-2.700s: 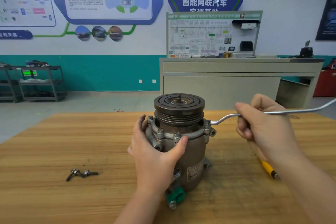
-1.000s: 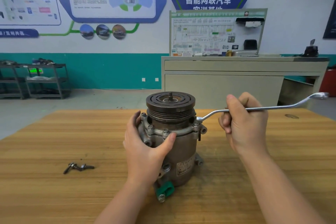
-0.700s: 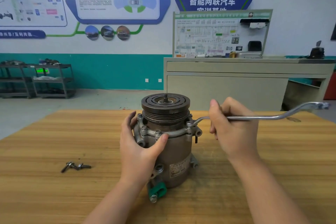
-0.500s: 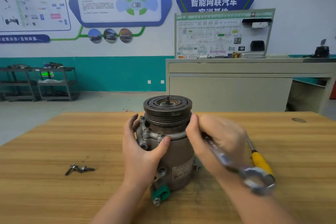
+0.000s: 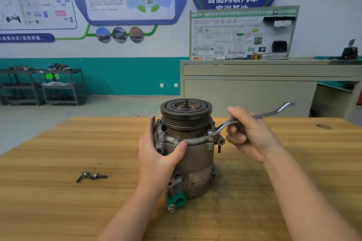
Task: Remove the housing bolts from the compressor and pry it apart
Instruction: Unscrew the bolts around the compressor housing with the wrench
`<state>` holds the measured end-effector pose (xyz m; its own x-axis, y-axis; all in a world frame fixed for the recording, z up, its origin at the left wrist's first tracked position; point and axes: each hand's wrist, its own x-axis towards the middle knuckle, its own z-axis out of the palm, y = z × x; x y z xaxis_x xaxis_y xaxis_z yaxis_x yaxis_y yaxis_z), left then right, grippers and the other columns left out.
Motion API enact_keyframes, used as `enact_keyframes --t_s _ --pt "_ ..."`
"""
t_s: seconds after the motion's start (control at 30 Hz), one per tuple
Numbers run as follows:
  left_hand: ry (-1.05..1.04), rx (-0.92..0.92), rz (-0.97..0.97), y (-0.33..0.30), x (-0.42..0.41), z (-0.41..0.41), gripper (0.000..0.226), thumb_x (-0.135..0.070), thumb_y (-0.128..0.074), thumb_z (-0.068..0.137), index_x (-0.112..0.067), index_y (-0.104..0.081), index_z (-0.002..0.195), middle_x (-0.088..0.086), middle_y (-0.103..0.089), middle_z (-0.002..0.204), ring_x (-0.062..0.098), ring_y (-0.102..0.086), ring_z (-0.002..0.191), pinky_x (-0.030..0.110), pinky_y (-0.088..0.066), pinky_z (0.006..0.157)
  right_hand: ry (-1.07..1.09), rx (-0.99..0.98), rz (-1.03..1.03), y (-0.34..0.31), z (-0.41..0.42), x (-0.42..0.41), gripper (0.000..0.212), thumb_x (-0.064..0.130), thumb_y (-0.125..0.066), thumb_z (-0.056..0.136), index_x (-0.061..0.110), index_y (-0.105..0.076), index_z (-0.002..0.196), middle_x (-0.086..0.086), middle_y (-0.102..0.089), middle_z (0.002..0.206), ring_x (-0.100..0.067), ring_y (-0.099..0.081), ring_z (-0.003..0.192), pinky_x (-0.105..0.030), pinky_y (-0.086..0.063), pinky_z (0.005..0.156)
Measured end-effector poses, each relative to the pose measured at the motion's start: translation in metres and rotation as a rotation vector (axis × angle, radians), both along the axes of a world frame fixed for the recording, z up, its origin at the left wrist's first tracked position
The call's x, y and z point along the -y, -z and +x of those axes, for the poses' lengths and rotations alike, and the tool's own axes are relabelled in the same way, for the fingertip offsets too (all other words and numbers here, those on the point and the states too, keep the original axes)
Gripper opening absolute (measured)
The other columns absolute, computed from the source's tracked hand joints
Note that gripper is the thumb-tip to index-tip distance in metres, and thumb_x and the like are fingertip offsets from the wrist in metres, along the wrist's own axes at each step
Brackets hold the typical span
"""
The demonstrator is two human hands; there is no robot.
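My left hand (image 5: 158, 160) wraps around the compressor (image 5: 188, 148), which stands upright on the tabletop (image 5: 58, 201) directly between my hands. My right hand (image 5: 248, 135) has its fingers curled around one ring wrench (image 5: 252, 118), whose ring sits on a housing bolt (image 5: 210, 132) just left of that hand. Well to the left of my left hand lie what look like two removed bolts (image 5: 91, 176). At least four bolts remain on the flange, so unbolting seems partly done; prying has not started.
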<state>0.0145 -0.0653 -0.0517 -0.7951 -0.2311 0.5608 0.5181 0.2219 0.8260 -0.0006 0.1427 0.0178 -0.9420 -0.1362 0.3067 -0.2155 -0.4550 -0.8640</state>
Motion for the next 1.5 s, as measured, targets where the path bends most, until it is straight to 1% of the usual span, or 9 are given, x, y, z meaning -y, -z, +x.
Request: enact_keyframes --t_s 0.1,0.23,0.33,0.5,0.83,1.13,1.3,1.4,1.5 --pt "0.008 0.0 -0.013 -0.001 0.001 0.0 0.092 -0.074 -0.068 0.054 -0.049 -0.032 0.134 -0.013 -0.047 0.137 0.009 -0.043 0.13 0.046 -0.039 0.11 -0.074 0.126 -0.214 0.004 -0.008 0.005 0.024 0.026 -0.066 0.075 0.013 -0.059 0.056 -0.003 -0.052 0.045 -0.002 -0.039 0.03 -0.012 -0.029 0.029" --pt "-0.004 -0.01 -0.035 -0.002 0.001 -0.001 0.087 -0.072 -0.067 0.055 -0.051 -0.032 0.132 -0.017 -0.047 0.134 0.009 -0.042 0.131 0.046 -0.037 0.111 0.187 0.012 -0.448 -0.002 -0.003 0.0 0.031 0.018 -0.068 0.08 0.021 -0.049 0.057 0.003 -0.047 0.041 -0.001 -0.04 0.03 -0.013 -0.027 0.03" --pt "-0.043 -0.024 -0.041 -0.002 0.0 0.001 0.082 -0.071 -0.066 0.056 -0.057 -0.029 0.128 -0.028 -0.043 0.128 0.007 -0.04 0.132 0.045 -0.037 0.111 0.448 -0.229 -0.178 -0.004 0.01 0.0 0.053 0.002 -0.057 0.091 0.02 -0.043 0.043 0.006 -0.039 0.035 -0.005 -0.042 0.03 -0.014 -0.031 0.036" --pt "-0.189 -0.066 -0.069 0.002 -0.009 0.005 0.096 -0.075 -0.064 0.054 -0.047 -0.029 0.139 -0.044 -0.032 0.118 0.007 -0.038 0.128 0.04 -0.036 0.109 0.757 -0.651 0.396 -0.007 0.033 0.007 0.038 0.017 -0.062 0.079 0.006 -0.035 0.055 -0.018 -0.041 0.05 -0.019 -0.035 0.041 -0.022 -0.03 0.044" --pt "-0.194 -0.059 -0.041 0.001 -0.012 0.008 0.104 -0.077 -0.066 0.051 -0.036 -0.034 0.141 -0.033 -0.038 0.123 0.009 -0.04 0.128 0.041 -0.039 0.108 0.845 -1.192 0.761 -0.005 0.034 0.016 0.04 0.013 -0.058 0.088 0.026 -0.029 0.062 0.008 -0.022 0.065 -0.001 -0.026 0.054 -0.01 -0.023 0.054" --pt "-0.184 -0.074 -0.033 0.001 -0.012 0.007 0.093 -0.073 -0.068 0.053 -0.039 -0.038 0.135 -0.024 -0.046 0.123 0.008 -0.042 0.125 0.04 -0.041 0.105 0.903 -1.193 0.818 -0.007 0.038 0.021 0.044 0.021 -0.059 0.091 0.035 -0.024 0.069 0.014 -0.026 0.056 -0.002 -0.029 0.052 -0.015 -0.022 0.049" --pt "-0.181 -0.065 -0.063 0.003 -0.011 0.005 0.092 -0.072 -0.068 0.055 -0.036 -0.04 0.135 -0.026 -0.045 0.123 0.009 -0.043 0.123 0.042 -0.042 0.104 1.171 -1.15 0.766 0.007 0.049 0.053 0.056 0.047 -0.059 0.093 0.013 -0.037 0.053 0.002 -0.035 0.046 -0.019 -0.033 0.038 -0.032 -0.03 0.034" --pt "-0.184 -0.084 -0.055 0.003 -0.01 0.005 0.087 -0.07 -0.068 0.056 -0.039 -0.04 0.131 -0.025 -0.046 0.122 0.01 -0.044 0.123 0.039 -0.042 0.104 1.261 -1.046 0.558 0.02 0.046 0.061 0.056 0.034 -0.043 0.101 0.005 -0.045 0.053 -0.001 -0.04 0.047 -0.015 -0.037 0.042 -0.024 -0.031 0.042" --pt "-0.165 -0.083 -0.038 0.002 -0.011 0.006 0.085 -0.069 -0.069 0.054 -0.044 -0.039 0.13 -0.031 -0.043 0.121 0.006 -0.042 0.123 0.032 -0.04 0.101 1.025 -0.596 0.043 0.026 0.04 0.059 0.046 0.033 -0.038 0.095 0.008 -0.051 0.059 0.004 -0.045 0.047 -0.008 -0.042 0.045 -0.019 -0.034 0.047"
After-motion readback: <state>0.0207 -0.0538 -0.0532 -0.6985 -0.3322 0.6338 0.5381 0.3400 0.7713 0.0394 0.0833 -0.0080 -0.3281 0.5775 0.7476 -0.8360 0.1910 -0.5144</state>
